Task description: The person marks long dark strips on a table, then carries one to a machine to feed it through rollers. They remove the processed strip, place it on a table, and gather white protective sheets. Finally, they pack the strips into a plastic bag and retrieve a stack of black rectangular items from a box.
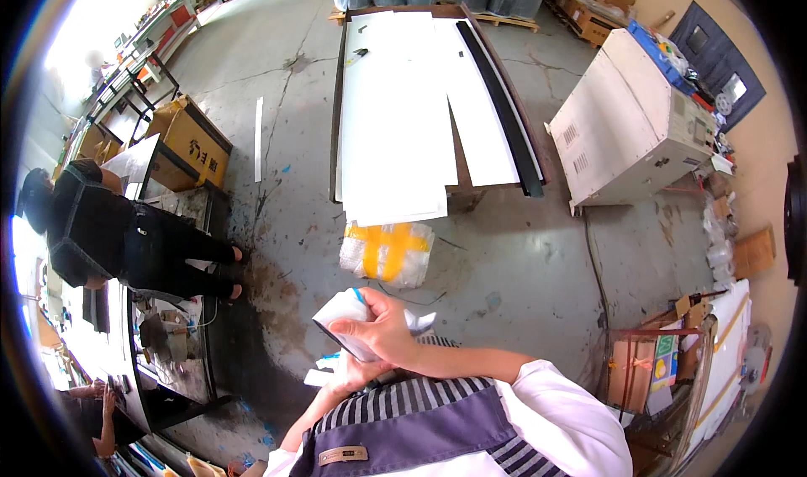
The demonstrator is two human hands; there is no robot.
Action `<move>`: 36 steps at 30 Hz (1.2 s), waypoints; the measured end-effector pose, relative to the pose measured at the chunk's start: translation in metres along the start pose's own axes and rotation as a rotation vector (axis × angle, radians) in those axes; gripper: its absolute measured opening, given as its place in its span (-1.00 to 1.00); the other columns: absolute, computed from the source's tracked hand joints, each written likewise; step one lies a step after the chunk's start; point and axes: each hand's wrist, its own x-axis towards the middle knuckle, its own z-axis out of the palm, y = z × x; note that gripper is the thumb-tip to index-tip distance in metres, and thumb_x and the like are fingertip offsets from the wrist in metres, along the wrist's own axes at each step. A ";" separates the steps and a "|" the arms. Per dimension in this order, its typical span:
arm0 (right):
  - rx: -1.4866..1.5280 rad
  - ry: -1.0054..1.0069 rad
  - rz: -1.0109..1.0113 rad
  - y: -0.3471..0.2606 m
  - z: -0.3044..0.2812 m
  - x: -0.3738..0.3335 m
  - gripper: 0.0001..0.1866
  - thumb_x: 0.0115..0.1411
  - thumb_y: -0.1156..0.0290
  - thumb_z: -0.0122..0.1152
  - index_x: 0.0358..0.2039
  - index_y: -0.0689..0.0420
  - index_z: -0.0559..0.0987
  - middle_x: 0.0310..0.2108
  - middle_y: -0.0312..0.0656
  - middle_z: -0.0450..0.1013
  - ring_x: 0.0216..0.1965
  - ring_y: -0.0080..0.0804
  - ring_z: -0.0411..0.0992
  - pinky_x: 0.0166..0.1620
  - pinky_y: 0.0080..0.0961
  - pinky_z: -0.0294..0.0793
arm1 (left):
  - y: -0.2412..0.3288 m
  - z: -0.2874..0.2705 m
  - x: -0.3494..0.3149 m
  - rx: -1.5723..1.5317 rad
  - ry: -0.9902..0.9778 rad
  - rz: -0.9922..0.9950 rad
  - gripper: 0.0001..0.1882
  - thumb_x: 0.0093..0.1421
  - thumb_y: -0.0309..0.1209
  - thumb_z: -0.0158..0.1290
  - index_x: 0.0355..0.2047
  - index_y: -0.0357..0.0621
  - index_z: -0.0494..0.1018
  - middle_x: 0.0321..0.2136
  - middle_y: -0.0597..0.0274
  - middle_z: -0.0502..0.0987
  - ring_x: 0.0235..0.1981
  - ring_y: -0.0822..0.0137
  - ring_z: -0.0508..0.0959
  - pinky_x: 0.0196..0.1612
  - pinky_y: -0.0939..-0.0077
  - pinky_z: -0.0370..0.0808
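The right hand (385, 332) is clamped on a white bundle (345, 309), its thumb lying across the near face and its fingers going round the far side. The left hand (361, 374) sits just below, against the right hand near the wrist; its fingers are partly hidden, so I cannot tell whether it also grips. The bundle is in front of the person's apron (412, 439), tilted, with a dark edge on its left and a bit of blue at its top. More white pieces show at either side of the hands.

Beyond the bundle, a parcel (383, 254) in clear wrap and yellow tape is near the close end of a long table (339, 99). White sheets (395, 124) cover much of the table, and a black strip (503, 107) lies along its right side. To the left, a person in black (105, 229) stands beside a workbench, near a cardboard box (192, 145).
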 end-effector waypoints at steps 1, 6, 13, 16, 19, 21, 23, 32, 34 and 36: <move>0.007 -0.017 0.011 -0.003 -0.001 0.000 -0.67 0.00 0.38 0.43 -0.27 0.18 0.50 -0.36 -0.34 0.49 -0.33 -0.67 0.41 -0.25 -0.63 0.43 | -0.010 -0.001 0.001 -0.001 0.008 -0.028 -0.20 -0.09 -0.41 0.31 0.15 -0.21 0.16 -0.02 0.16 0.38 -0.01 0.31 0.42 0.01 0.38 0.40; -0.289 -0.063 0.036 0.002 -0.002 0.011 -0.59 -0.04 0.26 0.47 -0.34 0.22 0.46 -0.44 -0.28 0.48 -0.38 -0.62 0.39 -0.31 -0.56 0.41 | -0.020 0.009 0.000 -0.015 0.199 0.023 -0.25 -0.05 -0.42 0.26 0.13 -0.21 0.17 0.00 0.13 0.35 0.02 0.27 0.38 0.04 0.36 0.36; -0.771 -0.176 -0.237 -0.011 -0.019 0.009 -0.38 0.08 -0.08 0.24 -0.25 0.33 0.40 -0.46 0.02 0.44 -0.40 -0.08 0.46 -0.33 -0.33 0.43 | -0.038 0.025 0.021 -0.023 0.530 0.063 -0.40 0.13 -0.23 0.15 0.09 -0.25 0.22 -0.03 0.15 0.35 -0.01 0.27 0.39 0.05 0.35 0.33; -0.974 -0.280 -0.498 -0.024 -0.037 0.018 -0.39 0.13 -0.07 0.16 -0.22 0.34 0.42 -0.40 0.00 0.45 -0.33 -0.05 0.46 -0.30 -0.30 0.47 | -0.040 0.027 0.029 -0.061 0.699 0.154 -0.52 0.06 -0.30 0.20 -0.07 -0.27 0.35 -0.16 0.19 0.44 -0.16 0.32 0.45 -0.09 0.38 0.40; -1.076 -0.365 -0.629 -0.047 -0.075 0.036 -0.43 0.15 -0.06 0.12 -0.19 0.27 0.47 -0.27 -0.04 0.47 -0.25 -0.09 0.46 -0.27 -0.27 0.49 | -0.035 0.019 0.032 -0.040 0.886 0.223 -0.64 0.00 -0.37 0.22 -0.21 -0.27 0.43 -0.30 0.25 0.48 -0.28 0.37 0.46 -0.17 0.44 0.42; -1.002 -0.340 -0.612 -0.054 -0.121 0.051 -0.46 0.14 -0.05 0.13 -0.17 0.24 0.48 -0.24 -0.04 0.48 -0.22 -0.09 0.46 -0.26 -0.26 0.49 | -0.042 0.012 0.023 0.029 1.025 0.163 -0.67 -0.03 -0.49 0.24 -0.24 -0.28 0.44 -0.34 0.23 0.48 -0.32 0.37 0.47 -0.17 0.44 0.43; -1.047 -0.264 -0.419 -0.076 -0.186 0.079 -0.52 0.14 0.03 0.17 -0.14 0.19 0.49 -0.22 -0.02 0.49 -0.23 -0.06 0.47 -0.25 -0.25 0.48 | -0.052 0.020 0.008 0.045 1.221 0.250 -0.73 -0.03 -0.53 0.22 -0.29 -0.32 0.45 -0.38 0.21 0.50 -0.37 0.35 0.48 -0.22 0.46 0.42; -1.599 0.773 -0.182 -0.048 -0.600 0.169 -0.27 0.23 -0.06 -0.01 0.14 0.36 0.20 -0.02 0.29 0.32 0.00 0.24 0.30 0.03 -0.07 0.32 | -0.128 0.109 -0.070 0.359 1.364 -0.306 -0.58 -0.15 -0.55 0.23 -0.21 -0.33 0.45 -0.36 0.12 0.57 -0.30 0.26 0.55 -0.19 0.38 0.46; -1.448 0.683 0.022 -0.040 -0.614 0.192 -0.27 0.25 -0.13 -0.11 0.10 0.33 0.25 -0.14 0.31 0.41 -0.09 0.24 0.39 -0.03 -0.02 0.36 | -0.139 0.140 -0.089 0.401 1.396 -0.500 -0.51 -0.17 -0.56 0.23 -0.14 -0.29 0.42 -0.31 0.03 0.59 -0.23 0.17 0.58 -0.15 0.36 0.47; -1.420 0.679 0.139 -0.041 -0.624 0.210 -0.44 0.29 -0.05 -0.15 -0.12 0.30 0.33 -0.16 0.25 0.44 -0.12 0.23 0.41 -0.07 0.02 0.37 | -0.160 0.171 -0.115 0.330 1.392 -0.632 -0.43 -0.19 -0.56 0.23 -0.07 -0.25 0.38 -0.25 0.00 0.58 -0.17 0.12 0.57 -0.10 0.33 0.46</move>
